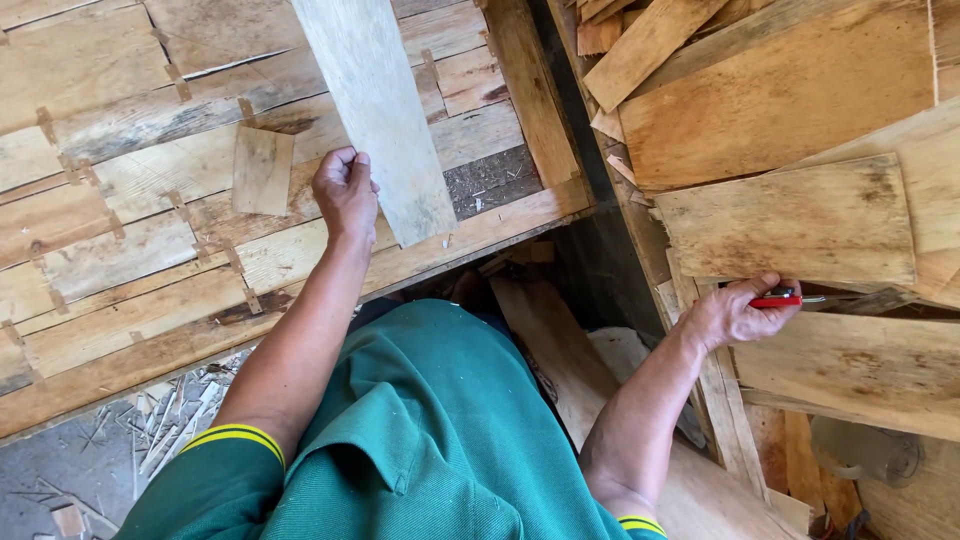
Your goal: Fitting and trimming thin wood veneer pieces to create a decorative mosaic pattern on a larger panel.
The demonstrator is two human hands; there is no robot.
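Observation:
My left hand (346, 190) grips the left edge of a long pale wooden plank (377, 110) that lies tilted across a patched wooden panel (150, 250). My right hand (738, 311) holds a small tool with a red handle and a metal tip (788, 298), resting at the edge of a stack of thin wood sheets (800, 220) on the right. I wear a green shirt with yellow-striped cuffs.
A small loose square of wood (262, 170) lies on the panel left of my left hand. Wood offcuts (640, 45) pile up at the top right. Splinters and shavings (150, 430) litter the grey floor at lower left. A plank (560, 350) lies under the bench.

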